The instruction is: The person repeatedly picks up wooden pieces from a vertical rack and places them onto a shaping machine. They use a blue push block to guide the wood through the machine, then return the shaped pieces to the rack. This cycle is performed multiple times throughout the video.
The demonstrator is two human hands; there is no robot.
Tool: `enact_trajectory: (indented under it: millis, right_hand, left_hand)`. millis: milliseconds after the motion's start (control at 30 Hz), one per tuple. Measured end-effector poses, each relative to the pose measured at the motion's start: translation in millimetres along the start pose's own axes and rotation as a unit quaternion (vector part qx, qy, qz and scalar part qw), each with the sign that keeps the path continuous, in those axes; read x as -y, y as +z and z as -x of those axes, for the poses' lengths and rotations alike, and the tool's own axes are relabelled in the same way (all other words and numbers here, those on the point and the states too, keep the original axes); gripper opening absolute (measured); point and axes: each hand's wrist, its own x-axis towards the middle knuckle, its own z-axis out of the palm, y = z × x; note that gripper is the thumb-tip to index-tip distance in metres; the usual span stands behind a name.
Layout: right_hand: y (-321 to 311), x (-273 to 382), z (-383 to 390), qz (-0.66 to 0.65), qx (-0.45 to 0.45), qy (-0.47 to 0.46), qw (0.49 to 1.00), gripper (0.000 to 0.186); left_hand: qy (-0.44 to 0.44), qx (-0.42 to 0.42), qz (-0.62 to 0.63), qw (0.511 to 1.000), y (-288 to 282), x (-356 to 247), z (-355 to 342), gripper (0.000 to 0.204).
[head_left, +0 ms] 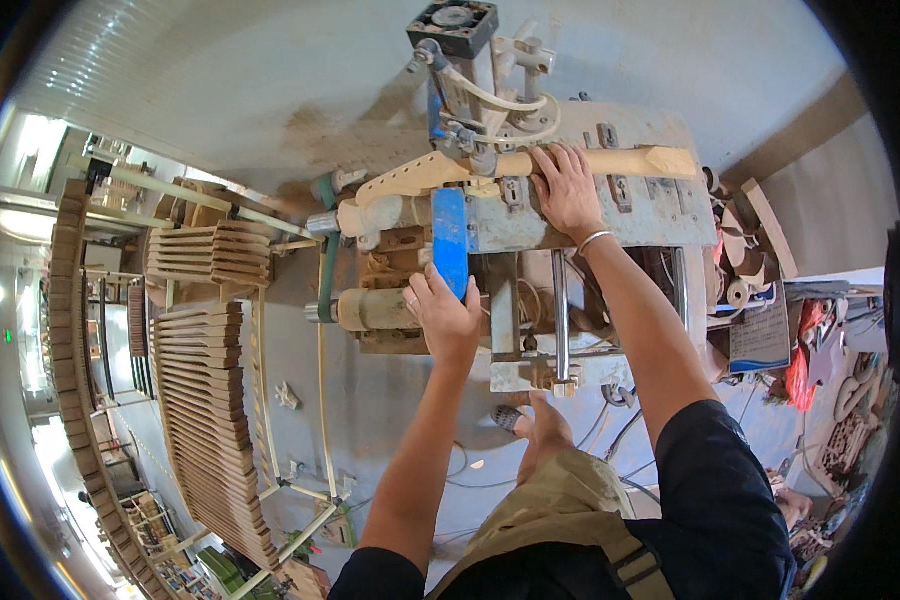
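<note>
My left hand (pixel 444 310) grips the near end of a flat blue bar (pixel 451 235), with the thumb along its right side. The bar's far end reaches up to the headstock of a pale wooden guitar neck (pixel 630 163). This neck lies crosswise on a dusty metal machine table (pixel 660 225), its headstock to the left. My right hand (pixel 570 195) is laid over the middle of the neck, fingers curled across it. Beside the headstock stands a pneumatic clamp (pixel 478 110). Left of the bar are sander rollers (pixel 380 310) with a green belt (pixel 327 245).
Many shaped wooden necks are stacked on a rack (pixel 205 400) at the left. Hoses (pixel 505 105) loop from the clamp. Two metal guide rods (pixel 561 315) run below the table. Sanding scraps (pixel 740 240) and a red bag (pixel 802 375) crowd the right.
</note>
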Motion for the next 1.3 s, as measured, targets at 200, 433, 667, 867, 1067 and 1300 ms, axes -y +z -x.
enact_trajectory:
  millis: [200,433,667,867,1067,1300]
  right_hand:
    - [-0.5,-3.0,4.3,-0.001,-0.013,-0.001,1.000,0.046]
    - [-10.6,14.7,25.2,0.002,0.011,0.013,1.000,0.046]
    - [-38.0,38.2,72.1,-0.002,0.034,0.031,0.999,0.052]
    - [-58.9,53.4,96.1,-0.025,0.088,0.051,0.995,0.057]
    - [-81.7,30.3,72.8,-0.028,0.148,0.047,0.988,0.073]
    - [-71.4,-21.6,58.8,-0.121,0.287,-0.067,0.948,0.053]
  left_hand:
    - [0.018,0.007,-0.035,0.999,-0.8,-4.5,4.1,0.068]
    - [0.024,0.000,-0.015,1.000,-10.2,6.9,32.1,0.069]
    - [-0.043,0.068,-0.019,0.997,-41.0,1.0,85.4,0.071]
    - [-0.065,0.109,-0.056,0.990,-56.5,2.6,118.2,0.070]
    - [-0.119,0.148,-0.029,0.981,-61.5,-0.3,116.7,0.072]
    - [-0.078,0.162,-0.052,0.982,-43.2,15.1,132.8,0.076]
